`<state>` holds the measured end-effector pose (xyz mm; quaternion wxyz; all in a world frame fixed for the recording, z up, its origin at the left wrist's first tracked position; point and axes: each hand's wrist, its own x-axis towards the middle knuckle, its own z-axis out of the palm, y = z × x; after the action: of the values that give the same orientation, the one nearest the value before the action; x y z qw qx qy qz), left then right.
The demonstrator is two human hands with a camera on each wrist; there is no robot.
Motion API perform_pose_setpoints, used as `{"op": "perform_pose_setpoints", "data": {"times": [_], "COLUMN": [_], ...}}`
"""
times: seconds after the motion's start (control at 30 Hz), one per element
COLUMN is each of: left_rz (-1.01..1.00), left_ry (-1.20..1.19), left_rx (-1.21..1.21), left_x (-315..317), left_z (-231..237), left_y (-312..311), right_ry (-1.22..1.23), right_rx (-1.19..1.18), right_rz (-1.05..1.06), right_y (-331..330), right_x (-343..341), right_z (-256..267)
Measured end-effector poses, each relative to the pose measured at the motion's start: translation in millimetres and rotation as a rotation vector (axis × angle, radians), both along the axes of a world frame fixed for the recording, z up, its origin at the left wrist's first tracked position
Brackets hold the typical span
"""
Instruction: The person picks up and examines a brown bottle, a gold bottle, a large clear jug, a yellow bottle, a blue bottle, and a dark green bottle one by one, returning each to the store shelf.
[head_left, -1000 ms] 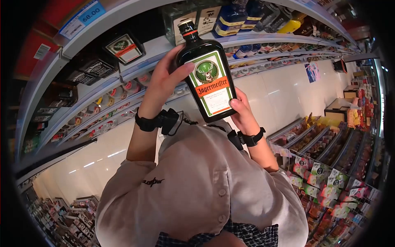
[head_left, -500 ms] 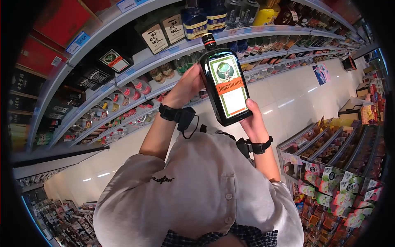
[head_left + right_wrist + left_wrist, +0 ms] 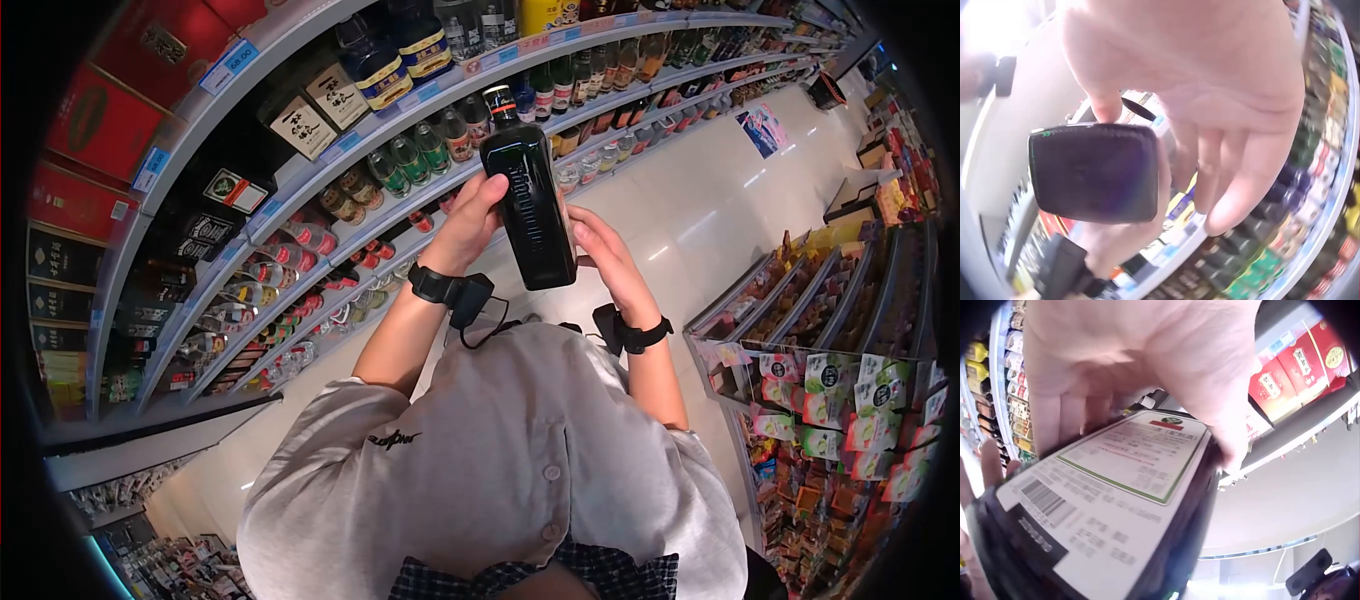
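The dark green bottle [image 3: 530,205] is held upright-looking in the head view, its narrow embossed side facing the camera and its neck towards the shelves. My left hand [image 3: 468,228] grips its upper part, thumb across the near side. In the left wrist view, that hand [image 3: 1141,356] curls over the bottle, whose white printed back label [image 3: 1119,462] and barcode show. Beside the lower part is my right hand [image 3: 615,265], fingers extended. The right wrist view shows the bottle's base [image 3: 1094,175], with my right hand [image 3: 1210,94] alongside, its thumb at the bottle's edge and fingers nearly straight.
Curved shelves [image 3: 345,150] of bottles and boxes run along the left and far side. Red boxes [image 3: 130,120] stand at the upper left. A rack of packaged snacks [image 3: 830,390] is on the right. Pale floor [image 3: 690,225] lies between them.
The bottle has turned from its front label to its narrow side. My right hand has loosened from the lower corner, its fingers now extended. The view has shifted along the shelves.
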<state>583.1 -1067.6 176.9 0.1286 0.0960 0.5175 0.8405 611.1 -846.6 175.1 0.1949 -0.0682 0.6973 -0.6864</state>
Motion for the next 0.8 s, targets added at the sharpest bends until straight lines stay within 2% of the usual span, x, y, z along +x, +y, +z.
{"op": "perform_pose_setpoints", "data": {"times": [0.07, 0.13, 0.2, 0.3, 0.53, 0.57, 0.6, 0.67, 0.73, 0.8], "left_rz": [0.005, -0.007, 0.007, 0.03, -0.012, -0.094, -0.091, -0.208, -0.27, -0.253], "left_ry": [0.026, -0.061, -0.063, -0.072, -0.09, -0.125, -0.125, 0.032, 0.025, 0.017], "left_rx": [-0.042, -0.043, -0.007, 0.007, -0.071, 0.018, 0.016, 0.08, 0.045, 0.123], "left_x": [-2, -3, -6, -8, -9, -9, -9, -6, -4, 1], "left_z": [4, -2, -15, -21, -27, -28, -30, -27, -25, -35], "left_y": [11, 16, 21, 18, 6, -1, -5, -11, -15, -15], "right_ry": [0.16, 0.142, 0.076, 0.104, 0.073, 0.076, 0.079, 0.04, 0.005, -0.219], "right_rx": [-0.043, -0.024, -0.029, 0.045, -0.067, -0.113, -0.159, -0.228, -0.296, -0.487], "right_rz": [-0.004, 0.01, 0.022, 0.007, -0.012, 0.004, 0.019, 0.066, 0.111, 0.121], "right_y": [0, 2, 3, 4, -2, 0, 3, 12, 18, 23], "right_x": [1, -3, -6, -8, -11, -9, -8, -5, -1, 0], "right_z": [-7, -10, -7, -19, -26, -21, -15, -1, -1, -17]}}
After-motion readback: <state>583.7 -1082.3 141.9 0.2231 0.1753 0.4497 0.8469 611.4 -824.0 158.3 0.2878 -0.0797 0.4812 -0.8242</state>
